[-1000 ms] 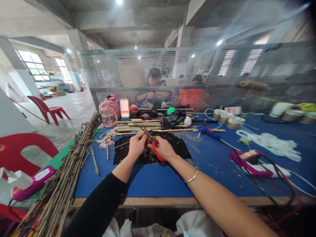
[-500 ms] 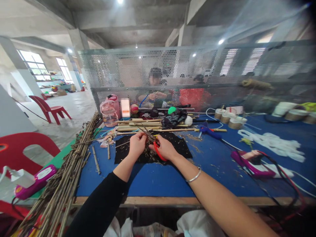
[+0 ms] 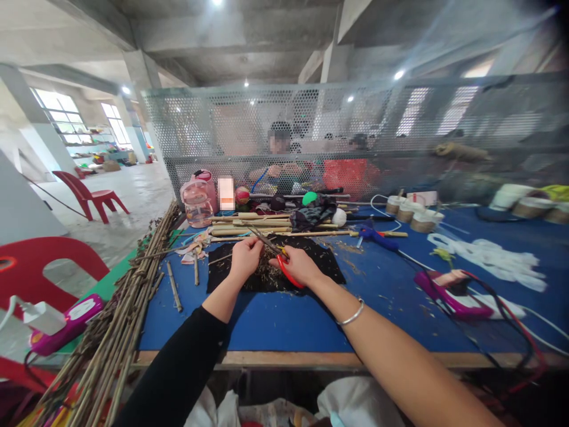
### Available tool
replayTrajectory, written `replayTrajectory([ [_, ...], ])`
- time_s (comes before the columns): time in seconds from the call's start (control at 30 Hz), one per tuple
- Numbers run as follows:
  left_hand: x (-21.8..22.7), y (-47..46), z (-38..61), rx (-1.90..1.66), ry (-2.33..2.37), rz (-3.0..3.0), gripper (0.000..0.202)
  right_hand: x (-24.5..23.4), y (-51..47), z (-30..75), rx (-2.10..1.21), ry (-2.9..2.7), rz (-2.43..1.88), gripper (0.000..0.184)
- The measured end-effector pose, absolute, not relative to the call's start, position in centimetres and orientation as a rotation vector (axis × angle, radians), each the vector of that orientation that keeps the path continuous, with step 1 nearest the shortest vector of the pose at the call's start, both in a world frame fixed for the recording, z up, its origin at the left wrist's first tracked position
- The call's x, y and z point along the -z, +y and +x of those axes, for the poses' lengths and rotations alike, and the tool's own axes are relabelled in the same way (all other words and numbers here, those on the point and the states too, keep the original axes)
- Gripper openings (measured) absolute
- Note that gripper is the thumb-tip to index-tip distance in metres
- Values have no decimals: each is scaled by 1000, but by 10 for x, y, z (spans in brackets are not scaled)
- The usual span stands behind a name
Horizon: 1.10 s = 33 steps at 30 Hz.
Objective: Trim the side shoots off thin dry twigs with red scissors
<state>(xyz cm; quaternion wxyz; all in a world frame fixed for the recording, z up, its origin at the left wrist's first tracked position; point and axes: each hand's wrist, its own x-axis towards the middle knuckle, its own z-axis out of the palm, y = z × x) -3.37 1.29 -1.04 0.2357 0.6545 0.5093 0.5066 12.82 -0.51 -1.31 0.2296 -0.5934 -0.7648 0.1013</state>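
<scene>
My right hand [image 3: 300,265] grips a pair of scissors [image 3: 290,273] by the red handles, blades pointing up and left past my left hand. My left hand [image 3: 245,260] is closed in a pinch on a thin dry stem [image 3: 221,259], part of which sticks out to its left. Both hands are over a black cloth [image 3: 326,264] on the blue table. Dry plant clippings [image 3: 269,277] lie on the cloth between and below the hands. Whether the blades touch the stem I cannot tell.
A bundle of long dry stalks [image 3: 118,320] lies along the table's left side. Behind the cloth are cut bamboo sticks [image 3: 253,224], a pink jug [image 3: 198,198] and a white ball [image 3: 339,218]. To the right lie a blue glue gun [image 3: 377,236] and a purple power strip [image 3: 451,299].
The scissors and right hand have shifted very slightly, and the blades look a little closer together. My left hand stays in nearly the same place.
</scene>
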Motion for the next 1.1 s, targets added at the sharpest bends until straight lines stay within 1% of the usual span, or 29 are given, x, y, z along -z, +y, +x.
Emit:
replayTrajectory([
  [0.13,10,15,-38,-1343,1421,1817,29,14,1,135,-291,-2148,-1616,43],
  [0.3,6,24,-58,-1240,1624,1803,22,10,9,154,-181,-2147,-1663,44],
  [0.4,8,32,-74,-1293,1748,1775,21,8,13,166,-280,-2170,-1604,43],
  [0.5,13,36,-85,-1303,1910,1729,25,8,15,173,-353,-2172,-1578,40],
  [0.6,18,37,-89,-1033,2020,1803,24,8,16,177,-450,-2161,-1551,37],
  [0.7,17,38,-87,-764,2139,1914,24,8,16,177,-454,-2120,-1525,35],
  [0.83,13,43,-76,-674,2235,2074,29,6,15,176,-422,-1994,-1457,30],
  [0.97,15,51,-64,-465,2248,2071,29,9,17,174,-391,-1899,-1438,25],
  [1.1,21,54,-63,-457,2238,2070,28,10,17,172,-374,-1867,-1386,24],
])
